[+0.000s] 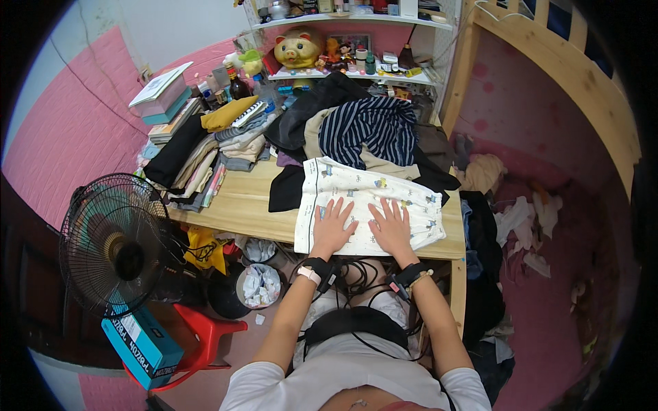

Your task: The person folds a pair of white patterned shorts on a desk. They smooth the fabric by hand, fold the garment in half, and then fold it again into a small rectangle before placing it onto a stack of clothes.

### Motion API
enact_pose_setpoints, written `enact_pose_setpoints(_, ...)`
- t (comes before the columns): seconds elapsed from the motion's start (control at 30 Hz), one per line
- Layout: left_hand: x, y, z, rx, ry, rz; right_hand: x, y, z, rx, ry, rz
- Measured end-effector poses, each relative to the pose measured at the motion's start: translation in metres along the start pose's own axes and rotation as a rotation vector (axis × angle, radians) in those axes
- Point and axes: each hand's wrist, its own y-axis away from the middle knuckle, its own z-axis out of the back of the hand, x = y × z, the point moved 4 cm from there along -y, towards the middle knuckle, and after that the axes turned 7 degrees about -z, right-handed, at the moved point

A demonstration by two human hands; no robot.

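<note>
White patterned trousers (367, 205), seemingly folded lengthwise, lie flat at the table's front edge, with small blue and yellow figures on the cloth. Both palms rest on them, fingers spread. My left hand (333, 226) presses near the end with the dark line, and my right hand (391, 226) is on the middle, nearer the gathered end. Neither hand grips anything. Just behind the trousers is a loose heap with a navy striped garment (367, 128), a beige one (312, 131) and a black one (288, 187).
Folded clothes (241, 141) are stacked at the table's left, beside a rolled black garment (177, 151). A fan (115, 246) stands left of the wooden table (247, 200). Shelves (354, 76) rise behind. A bin (257, 285) sits below; cables hang by my lap.
</note>
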Motion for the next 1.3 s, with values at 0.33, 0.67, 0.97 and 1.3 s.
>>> enact_pose_setpoints(0.33,0.003,0.014,0.002,-0.049,-0.023,0.008,-0.054,0.021,0.019,-0.049,0.124,-0.106)
enact_pose_setpoints(0.67,0.015,-0.007,0.042,-0.166,0.580,0.155,-0.037,-0.009,0.047,0.220,-0.136,-0.310)
enact_pose_setpoints(0.97,0.036,-0.008,0.005,-0.056,-0.112,0.111,-0.077,-0.018,0.023,0.058,0.171,-0.211)
enact_pose_setpoints(1.3,0.031,-0.005,0.008,-0.043,-0.130,0.146,-0.071,-0.017,0.024,0.049,0.261,-0.267)
